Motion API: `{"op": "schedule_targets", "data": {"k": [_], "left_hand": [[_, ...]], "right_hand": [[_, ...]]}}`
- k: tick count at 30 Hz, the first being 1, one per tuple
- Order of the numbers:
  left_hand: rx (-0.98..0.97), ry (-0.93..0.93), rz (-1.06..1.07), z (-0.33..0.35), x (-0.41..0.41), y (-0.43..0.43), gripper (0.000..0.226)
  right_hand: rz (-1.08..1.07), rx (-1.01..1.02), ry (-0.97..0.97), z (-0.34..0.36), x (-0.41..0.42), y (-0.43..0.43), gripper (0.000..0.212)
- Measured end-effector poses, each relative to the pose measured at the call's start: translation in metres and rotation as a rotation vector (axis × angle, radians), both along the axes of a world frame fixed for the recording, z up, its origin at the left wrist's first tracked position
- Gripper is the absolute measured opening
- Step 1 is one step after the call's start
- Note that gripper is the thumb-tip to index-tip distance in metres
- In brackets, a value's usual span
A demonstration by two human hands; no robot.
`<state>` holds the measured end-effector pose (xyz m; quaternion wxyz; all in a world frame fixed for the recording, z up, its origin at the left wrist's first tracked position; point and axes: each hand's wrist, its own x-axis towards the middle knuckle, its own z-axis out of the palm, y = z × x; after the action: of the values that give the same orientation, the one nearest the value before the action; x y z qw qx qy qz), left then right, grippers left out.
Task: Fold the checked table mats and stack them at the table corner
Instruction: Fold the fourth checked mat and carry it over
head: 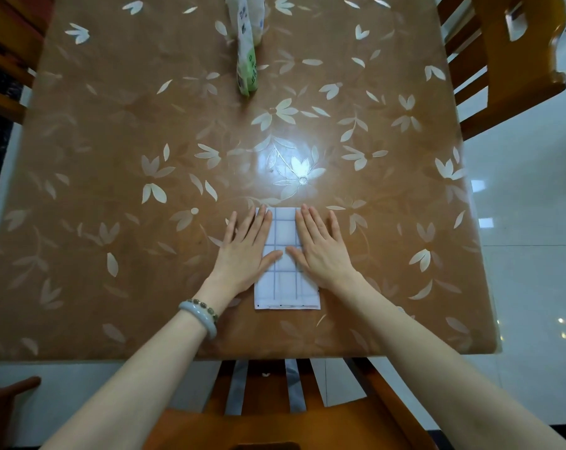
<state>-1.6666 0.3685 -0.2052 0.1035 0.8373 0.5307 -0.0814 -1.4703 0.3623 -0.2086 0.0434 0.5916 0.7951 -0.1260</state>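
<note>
Head view, looking down over the tabletop (112, 141), brown with a pale flower pattern and a bright glare patch near its middle.

One checked table mat (283, 228), white with thin blue-grey lines, lies folded into a narrow upright rectangle. It sits near the tabletop's near edge, about midway along it and well away from either corner. Layered edges show at its near end.

The left grip (246, 251), a bare hand, lies flat with straight fingers. It presses down on the mat's left side, and its outer fingers spill onto the tabletop beside it. It is open and clasps nothing.

The right grip (320, 251) mirrors it on the mat's right side, flat and uncurled, also pressing. The two thumbs point inward over the mat's middle, close together; I cannot tell if they touch.

A pale bangle with a beaded band (200, 315) sits on the left wrist.

At the far end a green-and-white packet (247, 60) lies lengthwise, well apart from the mat.

A wooden chair (275, 417) stands below me and another chair (502, 60) stands at the far right. The floor (535, 222) is pale tile.
</note>
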Motion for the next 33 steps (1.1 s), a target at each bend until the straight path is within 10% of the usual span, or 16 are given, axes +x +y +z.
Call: {"op": "schedule_targets", "data": {"k": [33], "left_hand": [[0.001, 0.011, -0.125, -0.004, -0.03, -0.063, 0.086]], "right_hand": [[0.032, 0.032, -0.029, 0.004, -0.003, -0.005, 0.076]]}}
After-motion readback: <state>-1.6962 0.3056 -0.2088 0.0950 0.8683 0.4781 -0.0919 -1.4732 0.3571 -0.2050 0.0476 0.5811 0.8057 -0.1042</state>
